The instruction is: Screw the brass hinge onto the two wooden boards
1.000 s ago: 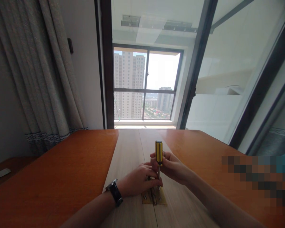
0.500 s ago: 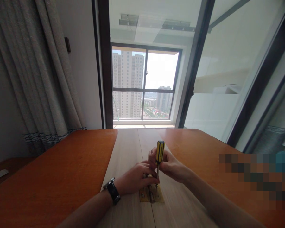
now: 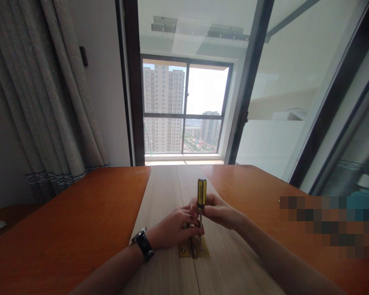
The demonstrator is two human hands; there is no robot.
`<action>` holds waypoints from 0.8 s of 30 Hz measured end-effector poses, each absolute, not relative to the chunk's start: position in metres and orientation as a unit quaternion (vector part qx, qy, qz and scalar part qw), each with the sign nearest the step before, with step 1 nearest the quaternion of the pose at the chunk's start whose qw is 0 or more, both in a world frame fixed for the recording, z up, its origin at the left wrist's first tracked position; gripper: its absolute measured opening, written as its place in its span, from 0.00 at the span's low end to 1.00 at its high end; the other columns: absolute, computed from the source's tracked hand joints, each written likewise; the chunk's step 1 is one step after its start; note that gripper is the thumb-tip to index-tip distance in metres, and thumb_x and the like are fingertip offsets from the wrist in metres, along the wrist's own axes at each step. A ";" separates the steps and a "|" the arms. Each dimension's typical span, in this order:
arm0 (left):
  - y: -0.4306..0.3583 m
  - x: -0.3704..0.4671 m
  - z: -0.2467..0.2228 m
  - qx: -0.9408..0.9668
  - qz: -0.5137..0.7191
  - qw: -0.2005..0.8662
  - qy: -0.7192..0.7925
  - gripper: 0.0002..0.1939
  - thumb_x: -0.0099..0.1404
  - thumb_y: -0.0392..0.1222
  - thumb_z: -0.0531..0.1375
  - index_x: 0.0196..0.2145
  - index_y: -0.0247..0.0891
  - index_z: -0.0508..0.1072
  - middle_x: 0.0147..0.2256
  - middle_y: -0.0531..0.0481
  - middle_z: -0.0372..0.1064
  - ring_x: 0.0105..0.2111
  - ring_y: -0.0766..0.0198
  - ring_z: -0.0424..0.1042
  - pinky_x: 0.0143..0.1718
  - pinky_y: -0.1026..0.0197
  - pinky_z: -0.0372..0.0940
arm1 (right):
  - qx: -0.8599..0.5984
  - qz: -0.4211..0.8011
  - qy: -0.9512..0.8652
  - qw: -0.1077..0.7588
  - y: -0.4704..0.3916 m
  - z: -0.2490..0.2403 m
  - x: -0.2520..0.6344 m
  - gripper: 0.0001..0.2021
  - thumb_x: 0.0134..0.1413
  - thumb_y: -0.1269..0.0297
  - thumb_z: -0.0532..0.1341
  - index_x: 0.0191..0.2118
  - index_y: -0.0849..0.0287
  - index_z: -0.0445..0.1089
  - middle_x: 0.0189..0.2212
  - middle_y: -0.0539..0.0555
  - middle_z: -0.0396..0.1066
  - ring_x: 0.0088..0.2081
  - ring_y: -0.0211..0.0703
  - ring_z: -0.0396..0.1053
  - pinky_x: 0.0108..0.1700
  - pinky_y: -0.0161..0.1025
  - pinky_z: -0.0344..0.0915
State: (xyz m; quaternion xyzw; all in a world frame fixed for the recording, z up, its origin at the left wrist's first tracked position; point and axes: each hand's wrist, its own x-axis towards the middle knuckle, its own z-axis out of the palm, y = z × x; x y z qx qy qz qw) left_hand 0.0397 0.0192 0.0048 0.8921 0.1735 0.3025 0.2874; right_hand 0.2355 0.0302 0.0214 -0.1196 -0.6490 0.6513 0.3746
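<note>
Right hand [image 3: 221,211], curled nearly closed, holds an upright yellow-and-black screwdriver [image 3: 202,192].

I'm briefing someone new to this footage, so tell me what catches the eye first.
Below centre, a yellow-and-black screwdriver stands upright in the right hand, over a brass hinge on pale boards. The left hand, a dark watch at its wrist, partly covers that hinge. Beyond the table, a bright window frames tall buildings.

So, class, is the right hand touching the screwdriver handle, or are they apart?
Touching. In the head view, the right hand grips the screwdriver handle low down, its thumb against it and fingers behind.
</note>
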 end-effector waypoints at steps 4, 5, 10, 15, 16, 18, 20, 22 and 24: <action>0.019 0.039 0.004 0.894 0.299 0.291 0.167 0.11 0.67 0.43 0.61 0.39 0.34 0.80 0.38 0.46 0.75 0.45 0.60 0.71 0.51 0.61 0.63 | -0.118 0.625 -0.667 0.388 0.030 0.021 0.233 0.14 0.46 0.59 0.72 0.36 0.61 0.76 0.33 0.54 0.73 0.33 0.39 0.69 0.36 0.35 0.65; 0.019 0.039 0.004 0.894 0.299 0.288 0.168 0.10 0.66 0.43 0.62 0.38 0.35 0.80 0.37 0.46 0.75 0.44 0.60 0.71 0.51 0.61 0.63 | -0.117 0.625 -0.667 0.388 0.030 0.021 0.232 0.14 0.46 0.59 0.73 0.36 0.61 0.76 0.34 0.53 0.73 0.32 0.38 0.69 0.35 0.35 0.64; 0.021 0.040 0.003 0.900 0.300 0.270 0.165 0.11 0.67 0.42 0.61 0.31 0.34 0.79 0.35 0.46 0.75 0.42 0.60 0.70 0.51 0.60 0.63 | -0.098 0.653 -0.647 0.381 0.029 0.020 0.231 0.15 0.51 0.55 0.69 0.36 0.64 0.74 0.32 0.55 0.72 0.32 0.40 0.69 0.36 0.37 0.65; 0.022 0.040 0.005 0.908 0.297 0.260 0.138 0.14 0.69 0.44 0.58 0.28 0.34 0.77 0.35 0.46 0.74 0.44 0.60 0.70 0.55 0.58 0.60 | -0.118 0.691 -0.609 0.370 0.031 0.017 0.236 0.16 0.55 0.56 0.66 0.40 0.67 0.76 0.31 0.57 0.74 0.33 0.42 0.71 0.38 0.39 0.65; 0.021 0.040 0.006 0.908 0.299 0.261 0.135 0.14 0.69 0.44 0.58 0.28 0.34 0.76 0.35 0.46 0.74 0.43 0.60 0.70 0.55 0.58 0.61 | -0.120 0.690 -0.612 0.368 0.031 0.017 0.236 0.16 0.55 0.56 0.66 0.39 0.67 0.76 0.30 0.57 0.74 0.33 0.42 0.71 0.38 0.39 0.65; 0.021 0.040 0.005 0.906 0.299 0.264 0.140 0.14 0.68 0.44 0.59 0.29 0.34 0.77 0.35 0.47 0.74 0.42 0.60 0.70 0.54 0.58 0.62 | -0.119 0.680 -0.621 0.371 0.031 0.017 0.236 0.15 0.56 0.56 0.65 0.38 0.67 0.76 0.30 0.57 0.73 0.33 0.41 0.71 0.38 0.39 0.65; 0.020 0.040 0.005 0.904 0.296 0.268 0.156 0.12 0.68 0.44 0.60 0.31 0.35 0.78 0.35 0.47 0.75 0.41 0.60 0.70 0.52 0.59 0.63 | -0.115 0.672 -0.633 0.368 0.030 0.018 0.236 0.15 0.55 0.55 0.67 0.39 0.65 0.76 0.31 0.56 0.73 0.33 0.41 0.70 0.38 0.38 0.65; 0.019 0.039 0.005 0.900 0.295 0.273 0.168 0.11 0.67 0.44 0.60 0.34 0.35 0.79 0.37 0.46 0.75 0.42 0.60 0.71 0.51 0.59 0.64 | -0.109 0.669 -0.642 0.358 0.030 0.019 0.236 0.16 0.53 0.55 0.68 0.40 0.64 0.75 0.32 0.55 0.72 0.33 0.40 0.70 0.37 0.37 0.65; 0.018 0.039 0.005 0.896 0.299 0.281 0.170 0.11 0.67 0.44 0.60 0.37 0.35 0.80 0.38 0.45 0.76 0.43 0.59 0.71 0.52 0.59 0.64 | -0.103 0.668 -0.646 0.354 0.030 0.019 0.236 0.17 0.51 0.55 0.70 0.40 0.63 0.74 0.32 0.54 0.72 0.33 0.39 0.69 0.36 0.36 0.64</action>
